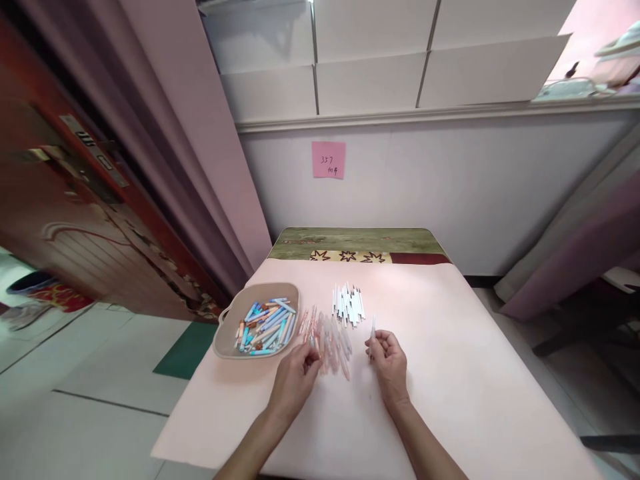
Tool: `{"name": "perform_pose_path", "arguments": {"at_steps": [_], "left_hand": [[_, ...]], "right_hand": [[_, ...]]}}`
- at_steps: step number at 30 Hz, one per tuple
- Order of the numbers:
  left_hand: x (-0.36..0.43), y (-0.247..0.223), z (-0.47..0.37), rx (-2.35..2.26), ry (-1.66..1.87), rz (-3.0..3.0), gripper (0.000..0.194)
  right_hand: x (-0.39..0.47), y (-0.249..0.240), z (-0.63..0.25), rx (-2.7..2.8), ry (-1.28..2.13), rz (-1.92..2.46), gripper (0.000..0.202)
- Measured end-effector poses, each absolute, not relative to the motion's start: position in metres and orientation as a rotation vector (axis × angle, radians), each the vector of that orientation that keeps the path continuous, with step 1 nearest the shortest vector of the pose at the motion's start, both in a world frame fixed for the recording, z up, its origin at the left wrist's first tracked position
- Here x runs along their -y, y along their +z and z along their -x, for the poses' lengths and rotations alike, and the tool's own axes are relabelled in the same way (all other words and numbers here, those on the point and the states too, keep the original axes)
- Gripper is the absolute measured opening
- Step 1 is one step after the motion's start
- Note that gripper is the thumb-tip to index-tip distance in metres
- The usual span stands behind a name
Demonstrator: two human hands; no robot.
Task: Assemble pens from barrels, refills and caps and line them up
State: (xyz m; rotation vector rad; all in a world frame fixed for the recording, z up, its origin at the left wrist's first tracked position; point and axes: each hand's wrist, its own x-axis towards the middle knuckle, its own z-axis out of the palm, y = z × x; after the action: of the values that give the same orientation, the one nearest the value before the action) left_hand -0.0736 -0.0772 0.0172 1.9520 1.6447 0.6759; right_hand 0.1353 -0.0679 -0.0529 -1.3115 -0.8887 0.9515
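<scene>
Two bare hands work low over a smooth, pale pink table cover [450,373]. The left hand [295,377] is nearest, with its fingers bent in at the near side of a loose pile of see-through and pink plastic tubes [334,343]. I can't tell if those fingers pinch a tube or just touch one. The right hand [390,367] is a bit away from the pile. Its thumb and fingers pinch one thin, see-through stick [373,325], and it points up and away.

So, I think this is a sorting-by-hand bit: one hand at the pile, one hand with a piece. The tubes lie close and some cross, so picking one out needs a small, soft pinch. The stick looks light and slippery, so it needs a steady hold too.

To the left of the pile is a beige plastic basket with round corners [228,330]. It has lots of short blue, orange and brown pieces [270,327] in it. Just past the pile lies a bunch of thin white sticks with dark tips [349,305]. Farther off is the table's green end [350,237], and a pink paper note [329,160] is on the wall.
</scene>
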Motion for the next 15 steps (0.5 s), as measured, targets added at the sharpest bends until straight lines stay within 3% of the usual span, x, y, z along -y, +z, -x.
{"name": "perform_pose_path", "arguments": {"at_steps": [8, 13, 15], "left_hand": [[-0.05, 0.039, 0.025, -1.845, 0.395, -1.918, 0.007], [-0.097, 0.017, 0.005, -1.951, 0.046, -1.681, 0.037], [-0.102, 0.009, 0.003, -1.956, -0.064, -1.594, 0.039]], "right_hand": [[0.067, -0.045, -0.148, 1.063, 0.744, 1.507, 0.03], [0.064, -0.043, -0.153, 1.131, 0.684, 1.552, 0.026], [0.062, -0.046, -0.156, 1.181, 0.619, 1.616, 0.023]]}}
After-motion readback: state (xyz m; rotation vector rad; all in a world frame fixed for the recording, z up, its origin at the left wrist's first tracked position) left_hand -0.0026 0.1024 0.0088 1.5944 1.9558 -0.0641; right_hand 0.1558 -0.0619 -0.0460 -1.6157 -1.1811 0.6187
